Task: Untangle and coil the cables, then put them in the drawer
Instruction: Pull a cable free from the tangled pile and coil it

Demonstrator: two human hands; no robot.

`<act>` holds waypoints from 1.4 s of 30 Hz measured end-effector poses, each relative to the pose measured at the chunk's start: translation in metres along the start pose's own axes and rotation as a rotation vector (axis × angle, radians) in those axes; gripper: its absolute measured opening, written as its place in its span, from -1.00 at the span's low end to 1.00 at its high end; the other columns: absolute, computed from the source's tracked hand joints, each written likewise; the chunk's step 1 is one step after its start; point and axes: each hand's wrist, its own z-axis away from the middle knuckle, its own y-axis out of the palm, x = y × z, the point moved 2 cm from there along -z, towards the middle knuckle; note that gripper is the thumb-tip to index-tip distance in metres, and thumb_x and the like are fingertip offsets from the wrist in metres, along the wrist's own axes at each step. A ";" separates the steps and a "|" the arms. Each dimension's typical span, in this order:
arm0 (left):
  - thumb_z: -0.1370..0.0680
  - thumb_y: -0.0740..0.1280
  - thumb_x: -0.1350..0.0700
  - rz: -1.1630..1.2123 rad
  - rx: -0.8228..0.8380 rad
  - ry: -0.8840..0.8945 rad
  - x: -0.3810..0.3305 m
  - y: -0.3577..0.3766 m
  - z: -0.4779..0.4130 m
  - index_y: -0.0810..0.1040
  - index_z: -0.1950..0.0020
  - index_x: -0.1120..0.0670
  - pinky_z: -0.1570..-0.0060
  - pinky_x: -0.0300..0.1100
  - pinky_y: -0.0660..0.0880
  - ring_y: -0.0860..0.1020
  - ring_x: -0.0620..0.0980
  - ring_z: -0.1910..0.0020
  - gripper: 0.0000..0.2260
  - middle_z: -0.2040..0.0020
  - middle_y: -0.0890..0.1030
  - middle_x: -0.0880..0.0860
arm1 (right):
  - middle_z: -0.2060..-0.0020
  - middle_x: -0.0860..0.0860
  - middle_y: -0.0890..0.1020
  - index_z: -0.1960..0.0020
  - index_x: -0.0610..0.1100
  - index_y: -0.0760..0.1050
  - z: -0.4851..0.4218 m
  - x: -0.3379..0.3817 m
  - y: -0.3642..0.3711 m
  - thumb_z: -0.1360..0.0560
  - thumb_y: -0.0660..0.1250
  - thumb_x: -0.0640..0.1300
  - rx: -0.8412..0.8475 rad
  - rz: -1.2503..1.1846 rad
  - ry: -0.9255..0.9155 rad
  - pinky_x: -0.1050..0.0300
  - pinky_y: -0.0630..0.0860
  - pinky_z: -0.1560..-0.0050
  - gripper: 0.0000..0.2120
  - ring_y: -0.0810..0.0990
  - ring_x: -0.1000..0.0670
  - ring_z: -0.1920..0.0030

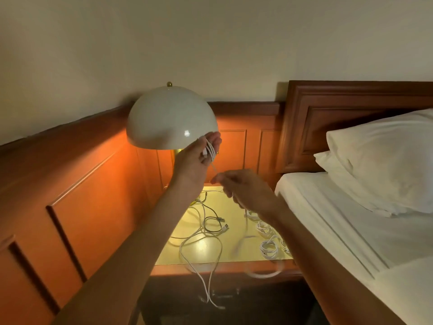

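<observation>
My left hand [199,158] is raised beside the lamp shade and grips several loops of a white cable [210,152]. From those loops a strand runs down to my right hand [243,191], which pinches it just below; the rest trails down, blurred, past the table's front edge. On the nightstand top [234,207] lies a tangle of white and dark cables [208,226], with one white cable [206,277] hanging over the front edge. Several small coiled white cables [268,247] lie along the right side.
A white dome lamp [171,118] stands at the back left of the nightstand, lit. Wood panelling runs along the left wall and behind. The bed [351,231] with a white sheet and pillows [386,160] adjoins on the right. The nightstand's front below the top is dark; I cannot make out a drawer there.
</observation>
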 end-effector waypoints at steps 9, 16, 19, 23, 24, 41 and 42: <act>-0.68 0.17 0.15 -1.144 0.623 -0.007 0.017 -0.034 0.010 0.61 -0.06 0.20 0.06 -0.18 0.55 0.66 -0.07 0.09 -0.76 0.09 0.70 0.00 | 0.12 0.06 0.72 -0.01 -0.05 0.70 -0.022 0.025 -0.069 -0.50 0.44 0.00 0.105 0.678 -0.254 0.28 0.54 0.20 -0.83 0.60 0.17 0.27; -0.54 0.37 0.08 -0.128 0.543 -0.307 -0.005 -0.011 0.022 0.65 -0.05 0.20 0.13 -0.27 0.56 0.61 -0.07 0.16 -0.78 0.14 0.64 0.09 | 0.47 0.12 0.56 -0.03 -0.21 0.66 -0.037 -0.009 -0.064 -0.59 0.33 -0.17 0.016 0.034 -0.303 0.31 0.31 0.40 -0.84 0.39 0.19 0.48; -0.55 0.30 0.20 0.308 0.194 -0.242 0.005 -0.009 0.009 0.59 -0.13 0.28 0.06 -0.23 0.61 0.67 -0.01 0.00 -0.77 -0.02 0.67 0.16 | 0.47 0.15 0.52 -0.11 -0.16 0.64 -0.026 -0.036 -0.024 -0.63 0.26 -0.15 -0.102 0.039 -0.275 0.35 0.34 0.37 -0.80 0.42 0.19 0.46; -0.64 0.24 0.21 -0.028 -0.024 0.011 0.035 -0.014 -0.003 0.58 -0.12 0.24 -0.08 -0.18 0.58 0.65 0.04 -0.11 -0.83 -0.07 0.68 0.16 | 0.45 0.19 0.47 -0.16 -0.13 0.63 -0.009 -0.047 0.021 -0.65 0.26 -0.11 -0.105 0.162 -0.152 0.32 0.34 0.35 -0.79 0.42 0.20 0.48; -0.64 0.24 0.19 -0.264 -0.048 0.124 0.040 -0.020 -0.005 0.61 -0.09 0.19 -0.12 -0.14 0.57 0.65 0.04 -0.11 -0.84 -0.05 0.69 0.13 | 0.43 0.22 0.48 -0.16 -0.09 0.63 -0.005 -0.047 0.027 -0.64 0.27 -0.10 -0.092 0.260 -0.156 0.26 0.37 0.30 -0.80 0.44 0.20 0.45; -0.67 0.12 0.11 -0.735 0.682 -0.278 0.008 -0.031 0.022 0.52 0.05 0.17 0.21 -0.26 0.39 0.39 -0.08 0.32 -0.75 0.34 0.40 -0.02 | 0.29 0.22 0.61 -0.19 -0.11 0.63 -0.050 -0.020 -0.074 -0.55 0.35 -0.19 0.113 0.393 -0.579 0.40 0.44 0.36 -0.77 0.56 0.18 0.40; -0.65 0.15 0.10 -0.604 0.633 -0.278 0.006 -0.027 0.023 0.51 0.07 0.16 0.23 -0.28 0.37 0.36 -0.09 0.33 -0.78 0.35 0.37 -0.02 | 0.37 0.18 0.56 -0.20 -0.08 0.62 -0.051 -0.026 -0.071 -0.56 0.33 -0.17 0.044 0.337 -0.542 0.37 0.42 0.40 -0.76 0.52 0.14 0.45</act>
